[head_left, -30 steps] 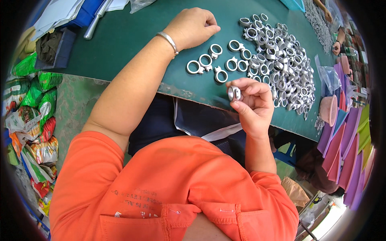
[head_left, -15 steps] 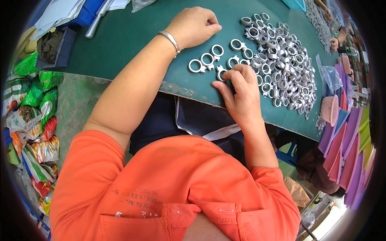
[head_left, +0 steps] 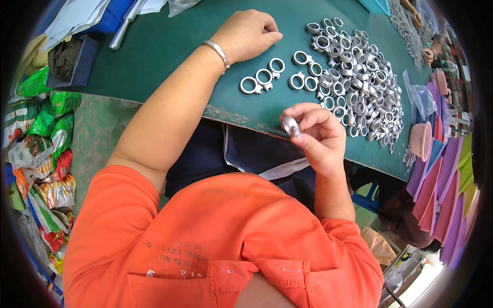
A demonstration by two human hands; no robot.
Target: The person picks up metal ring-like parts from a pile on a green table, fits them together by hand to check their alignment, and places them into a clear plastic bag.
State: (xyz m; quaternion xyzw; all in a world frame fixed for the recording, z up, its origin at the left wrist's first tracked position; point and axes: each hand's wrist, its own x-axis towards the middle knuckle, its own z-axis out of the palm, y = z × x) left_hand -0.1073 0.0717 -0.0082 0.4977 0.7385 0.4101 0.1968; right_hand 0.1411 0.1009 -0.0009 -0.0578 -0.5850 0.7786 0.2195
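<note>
Between the thumb and fingers of my right hand [head_left: 319, 134], a silver metal ring [head_left: 291, 126] with a small lug is held up at the table's near edge, seen nearly edge-on. My left hand [head_left: 247, 35], with a bangle at the wrist, rests on the green table [head_left: 169, 61]. Its fingers are curled under, so whatever they may hold is hidden. Three matching rings [head_left: 264, 77] lie in a slanting row below the left hand. A few loose rings [head_left: 300, 58] lie farther right, beside a large heap of rings [head_left: 362, 77].
At the far left are a metal rod [head_left: 123, 28], papers [head_left: 77, 20] and a dark bin [head_left: 77, 66] with cloth in it. A clear plastic bag [head_left: 423, 100] and a pink basket [head_left: 421, 139] are at the right. Another person's hand [head_left: 427, 56] shows beyond, near a chain-like metal pile [head_left: 405, 31].
My right hand has lifted a ring off the table and drawn it toward me, tilting it up on edge. My left hand has hardly moved.
</note>
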